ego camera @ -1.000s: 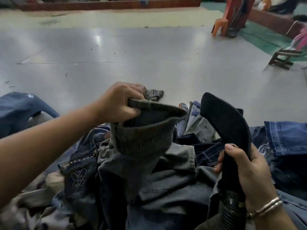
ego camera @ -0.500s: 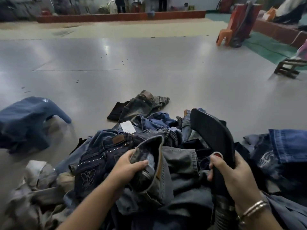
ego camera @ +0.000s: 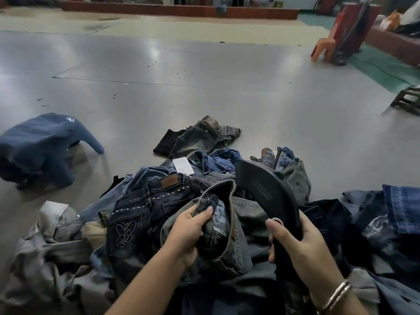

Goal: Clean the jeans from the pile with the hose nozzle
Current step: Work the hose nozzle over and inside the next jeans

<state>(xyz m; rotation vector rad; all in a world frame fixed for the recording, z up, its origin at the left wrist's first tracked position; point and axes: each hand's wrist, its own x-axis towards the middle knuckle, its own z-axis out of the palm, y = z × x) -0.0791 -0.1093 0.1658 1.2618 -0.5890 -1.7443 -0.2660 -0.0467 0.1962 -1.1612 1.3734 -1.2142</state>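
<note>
A heap of jeans (ego camera: 159, 201) in blue, grey and dark denim fills the lower half of the head view. My left hand (ego camera: 188, 230) grips the open end of a grey-blue pair of jeans (ego camera: 225, 228) on top of the heap, thumb pressed into the fabric. My right hand (ego camera: 293, 244) holds the neck of a black, flat, curved hose nozzle (ego camera: 266, 189), whose wide mouth points up and away over the pile. The hose below the nozzle is hidden behind my right wrist, which wears metal bangles.
A blue garment (ego camera: 43, 146) lies apart on the grey floor at the left. A faded pair of jeans (ego camera: 202, 137) lies just beyond the heap. An orange plastic chair (ego camera: 325, 46) and a wooden stool (ego camera: 406, 101) stand at the far right.
My left hand has lowered the grey-blue jeans from chest height onto the heap and keeps its grip. The nozzle has sunk slightly with my right hand. The view has tilted down.
</note>
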